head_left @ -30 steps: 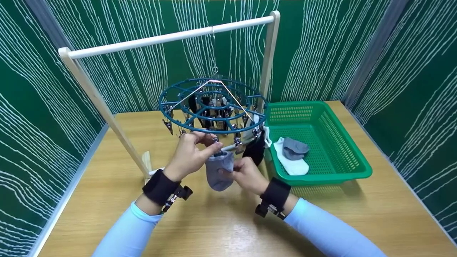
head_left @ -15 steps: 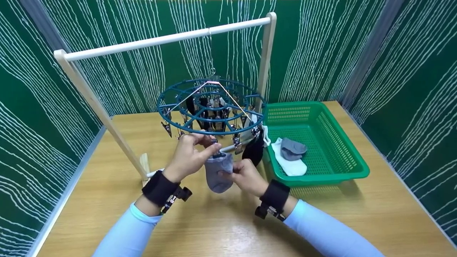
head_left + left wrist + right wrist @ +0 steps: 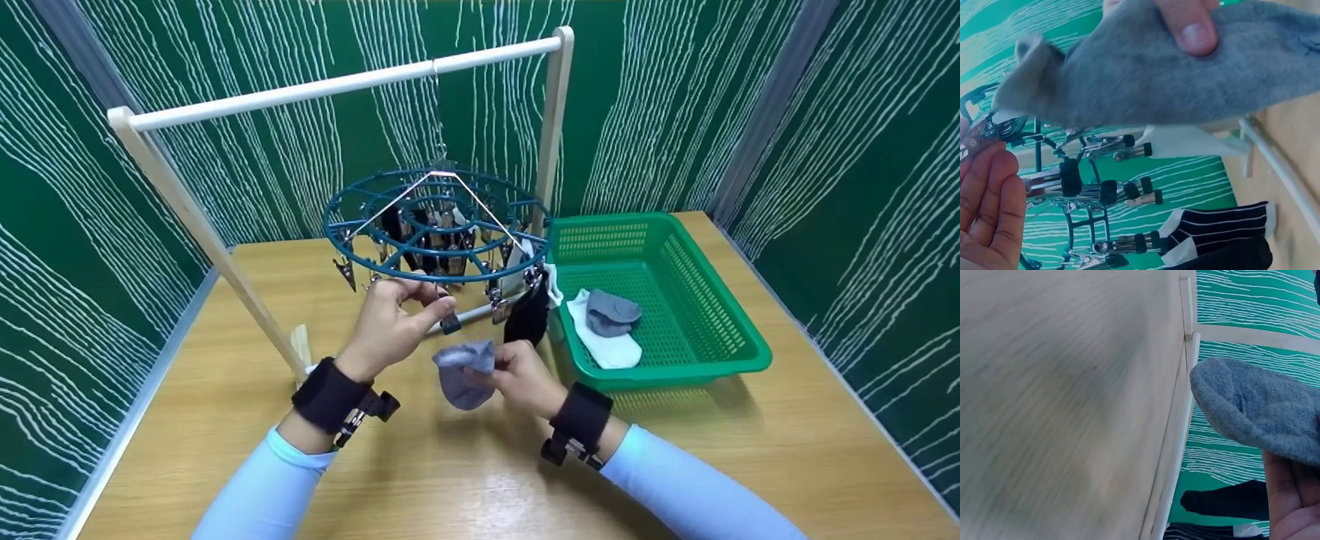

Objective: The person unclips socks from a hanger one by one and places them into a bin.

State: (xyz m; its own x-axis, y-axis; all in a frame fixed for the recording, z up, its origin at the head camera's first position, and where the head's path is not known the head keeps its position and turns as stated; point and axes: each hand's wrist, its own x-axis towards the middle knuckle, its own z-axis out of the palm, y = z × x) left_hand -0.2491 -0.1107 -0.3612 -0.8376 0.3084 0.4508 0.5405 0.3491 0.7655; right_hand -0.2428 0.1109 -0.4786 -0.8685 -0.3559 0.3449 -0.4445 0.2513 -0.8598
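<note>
My left hand (image 3: 394,322) pinches a metal clip (image 3: 450,324) with dark tips, hanging from the front of the round teal drying hanger (image 3: 439,278). Lower and to the right, my right hand (image 3: 529,379) holds a grey sock (image 3: 461,375) by its side, thumb on the fabric. A gap separates the sock's cuff from the clip in the head view. In the left wrist view the sock (image 3: 1106,73) stretches across the top, above several clips. From the right wrist, the toe end of the sock (image 3: 1258,405) shows over the fingers.
The hanger hangs from the white rail (image 3: 337,81) of a wooden rack. Dark striped socks (image 3: 1219,225) and a black sock (image 3: 527,316) hang from clips. At right, a green basket (image 3: 701,367) holds a white sock (image 3: 611,349) and a grey sock (image 3: 613,311).
The grey sock has come down away from the clip with my right hand, its cuff now below the clip tips. My left hand stays at the clip.
</note>
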